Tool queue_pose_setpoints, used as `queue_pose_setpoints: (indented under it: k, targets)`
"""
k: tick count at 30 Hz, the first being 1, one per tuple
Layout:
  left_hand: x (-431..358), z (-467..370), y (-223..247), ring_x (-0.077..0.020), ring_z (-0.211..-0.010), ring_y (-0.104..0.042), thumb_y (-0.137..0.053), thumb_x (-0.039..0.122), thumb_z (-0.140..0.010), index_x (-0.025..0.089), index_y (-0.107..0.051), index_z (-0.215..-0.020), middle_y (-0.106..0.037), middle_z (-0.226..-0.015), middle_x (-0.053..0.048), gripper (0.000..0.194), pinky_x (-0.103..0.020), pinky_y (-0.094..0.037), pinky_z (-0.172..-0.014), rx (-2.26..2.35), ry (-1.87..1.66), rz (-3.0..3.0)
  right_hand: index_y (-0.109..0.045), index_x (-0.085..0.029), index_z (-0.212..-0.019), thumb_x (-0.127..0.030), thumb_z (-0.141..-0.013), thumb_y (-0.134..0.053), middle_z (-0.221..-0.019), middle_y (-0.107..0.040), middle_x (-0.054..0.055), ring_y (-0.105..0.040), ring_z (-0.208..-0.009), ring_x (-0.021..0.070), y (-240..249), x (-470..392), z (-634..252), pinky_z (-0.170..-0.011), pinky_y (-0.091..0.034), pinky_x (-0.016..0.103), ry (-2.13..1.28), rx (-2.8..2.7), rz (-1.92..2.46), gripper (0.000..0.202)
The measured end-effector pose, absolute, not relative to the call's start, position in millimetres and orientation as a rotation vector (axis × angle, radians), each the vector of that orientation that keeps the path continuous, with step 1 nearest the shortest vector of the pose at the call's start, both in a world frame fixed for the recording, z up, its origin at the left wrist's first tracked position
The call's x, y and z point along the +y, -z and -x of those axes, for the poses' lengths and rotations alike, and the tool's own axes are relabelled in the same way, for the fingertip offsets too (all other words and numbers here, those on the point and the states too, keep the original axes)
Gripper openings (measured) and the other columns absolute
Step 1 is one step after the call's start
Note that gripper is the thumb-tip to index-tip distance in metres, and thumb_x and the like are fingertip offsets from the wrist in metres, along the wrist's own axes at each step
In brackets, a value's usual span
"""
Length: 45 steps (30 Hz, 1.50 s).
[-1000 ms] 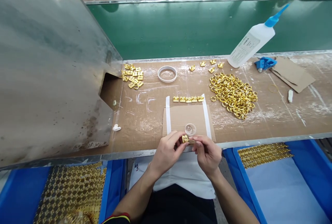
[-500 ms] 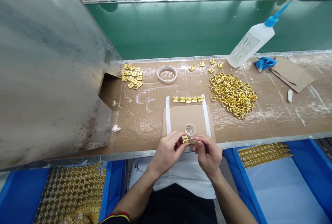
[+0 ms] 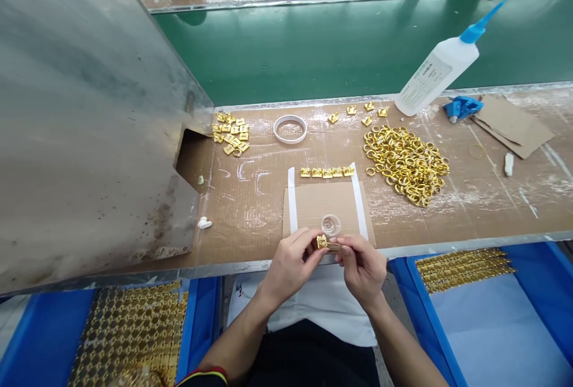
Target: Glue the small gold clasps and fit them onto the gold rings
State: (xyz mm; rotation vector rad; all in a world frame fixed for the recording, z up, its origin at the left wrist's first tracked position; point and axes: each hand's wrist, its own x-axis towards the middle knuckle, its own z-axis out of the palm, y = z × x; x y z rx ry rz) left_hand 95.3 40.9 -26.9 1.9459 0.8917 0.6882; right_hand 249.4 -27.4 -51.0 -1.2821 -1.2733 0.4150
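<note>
Near the table's front edge, my left hand [image 3: 290,261] pinches a small gold square piece [image 3: 322,241] between thumb and fingers. My right hand [image 3: 364,269] is closed on a thin stick [image 3: 333,243], whose tip reaches the gold piece. Just beyond the fingers stands a small clear round dish [image 3: 330,225] on a cardboard pad [image 3: 322,199] with white tape strips at its sides. Several gold pieces [image 3: 327,172] form a row along the pad's far edge. A heap of gold rings [image 3: 407,163] lies to the right.
A metal housing [image 3: 98,136] rises at the left. Behind the pad are a white tape ring [image 3: 290,129] and loose gold pieces [image 3: 233,136]. A white bottle [image 3: 436,76] leans at the back right, near blue clips [image 3: 462,107]. Blue bins [image 3: 199,315] sit below the table.
The whole view has shifted slightly. Both hands keep nearly the same pose, with the stick's tip still at the gold piece.
</note>
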Motion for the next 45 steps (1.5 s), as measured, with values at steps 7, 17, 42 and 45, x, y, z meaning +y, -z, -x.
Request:
queue_pose_setpoints:
  k: [7,17,42,45]
  targets:
    - [42.5,-95.3,26.8,-0.0122,-0.060,-0.054,-0.061,0.019,-0.096,0.017,-0.069,-0.109,-0.063,-0.076,0.000,0.015,-0.022,-0.047,-0.061,0.886,-0.695,-1.941,-0.069,-0.024,-0.106,-0.019,-0.103,-0.053,-0.091,-0.076,0.005,-0.063,-0.051,0.0115,49.8,-27.2,-247.8,-0.045,-0.053,0.023,-0.416,-1.258,1.293,0.017]
    - [37.5,-89.2,29.0,-0.0113,-0.058,-0.054,-0.065,0.028,-0.096,0.016,-0.072,-0.111,-0.066,-0.077,-0.002,0.021,-0.021,-0.047,-0.055,0.921,-0.835,-1.841,-0.073,-0.022,-0.099,-0.023,-0.102,-0.057,-0.090,-0.069,0.005,-0.058,-0.049,0.0100,43.5,-21.3,-249.5,-0.042,-0.050,0.023,-0.336,-1.019,1.374,0.016]
    - [-30.7,-42.9,1.8,-0.0238,-0.097,-0.072,-0.070,0.045,-0.092,0.018,-0.077,-0.116,-0.078,-0.105,-0.014,0.036,-0.035,-0.057,-0.088,0.742,-1.284,-1.669,-0.063,-0.018,-0.073,-0.065,-0.091,-0.063,-0.058,-0.050,-0.002,-0.045,-0.049,0.0118,-19.6,-65.9,-195.5,-0.046,-0.040,0.022,-1.171,-1.210,1.235,0.051]
    - [-39.8,-31.0,3.7,-0.0240,-0.089,-0.072,-0.074,0.057,-0.085,0.018,-0.079,-0.115,-0.079,-0.099,-0.014,0.049,-0.035,-0.056,-0.085,0.671,-1.295,-1.397,-0.064,-0.018,-0.070,-0.067,-0.089,-0.065,-0.055,-0.051,-0.001,-0.046,-0.049,0.0131,-12.2,-62.1,-189.2,-0.047,-0.042,0.023,-1.247,-1.276,1.233,0.052]
